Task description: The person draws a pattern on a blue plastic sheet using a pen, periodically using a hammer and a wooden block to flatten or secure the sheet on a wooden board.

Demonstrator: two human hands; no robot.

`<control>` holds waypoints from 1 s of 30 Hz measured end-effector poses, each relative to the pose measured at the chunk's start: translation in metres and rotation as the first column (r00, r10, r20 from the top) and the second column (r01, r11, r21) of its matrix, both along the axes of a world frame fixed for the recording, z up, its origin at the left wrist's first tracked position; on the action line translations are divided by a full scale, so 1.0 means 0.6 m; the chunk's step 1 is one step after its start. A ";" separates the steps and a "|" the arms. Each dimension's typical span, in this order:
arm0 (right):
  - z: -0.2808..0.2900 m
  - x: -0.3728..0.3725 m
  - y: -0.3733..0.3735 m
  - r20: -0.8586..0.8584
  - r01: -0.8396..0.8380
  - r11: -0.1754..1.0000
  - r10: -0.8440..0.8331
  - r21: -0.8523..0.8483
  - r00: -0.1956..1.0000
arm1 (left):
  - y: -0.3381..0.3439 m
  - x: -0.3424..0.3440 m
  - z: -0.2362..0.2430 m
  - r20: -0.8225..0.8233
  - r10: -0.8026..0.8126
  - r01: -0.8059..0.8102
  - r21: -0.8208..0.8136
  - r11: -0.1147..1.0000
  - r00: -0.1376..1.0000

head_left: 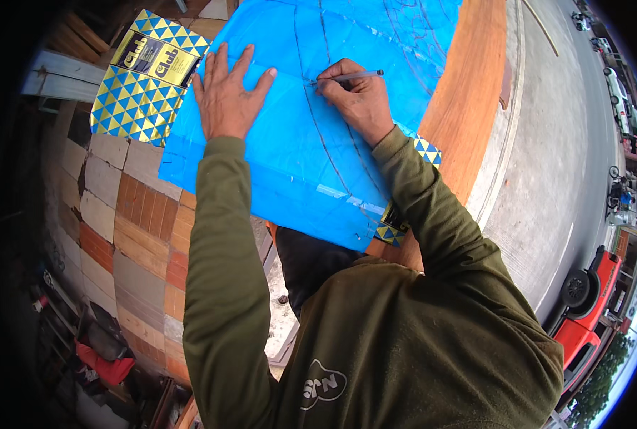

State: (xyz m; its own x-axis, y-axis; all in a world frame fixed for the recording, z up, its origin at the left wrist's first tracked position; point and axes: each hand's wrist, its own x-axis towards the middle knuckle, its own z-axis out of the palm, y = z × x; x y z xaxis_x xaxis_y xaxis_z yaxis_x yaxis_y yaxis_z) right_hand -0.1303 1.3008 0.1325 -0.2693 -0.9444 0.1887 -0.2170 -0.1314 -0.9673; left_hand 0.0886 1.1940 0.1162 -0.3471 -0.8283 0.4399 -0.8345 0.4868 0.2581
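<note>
Right hand [357, 96] pinching pen [354, 76]

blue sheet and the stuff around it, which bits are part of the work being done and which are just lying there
In use:
- blue sheet, with drawn lines
- pen, held in the right hand
- left hand, pressed flat on the sheet
- wooden board beneath

Lying about:
- yellow-and-blue triangle-patterned packaging, partly under the sheet
- red vehicle on the street
- clutter at lower left

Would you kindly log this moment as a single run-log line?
left hand: flat on blue plastic sheet | right hand: holds slim grey pen, tip on sheet | beneath: blue-and-gold triangle-patterned cardboard
</note>
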 end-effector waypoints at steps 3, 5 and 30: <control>-0.002 0.003 -0.002 -0.040 0.000 1.000 -0.001 -0.012 0.999 | 0.000 0.000 -0.001 0.012 0.006 -0.007 0.008 1.000 1.000; -0.001 0.005 -0.005 -0.118 0.015 0.999 -0.019 -0.037 0.993 | -0.001 0.001 0.000 0.014 0.002 -0.002 -0.003 1.000 1.000; -0.007 0.003 0.044 -0.026 -0.036 0.999 0.035 -0.033 0.999 | -0.003 0.001 -0.003 0.016 -0.002 0.002 -0.003 1.000 1.000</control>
State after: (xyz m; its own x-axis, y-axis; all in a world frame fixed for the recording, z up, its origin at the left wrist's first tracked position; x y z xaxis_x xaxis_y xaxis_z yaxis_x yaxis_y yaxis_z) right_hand -0.1286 1.3274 0.1283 -0.2300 -0.9463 0.2272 -0.2362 -0.1722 -0.9563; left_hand 0.0892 1.1923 0.1144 -0.3555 -0.8261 0.4373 -0.8375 0.4892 0.2433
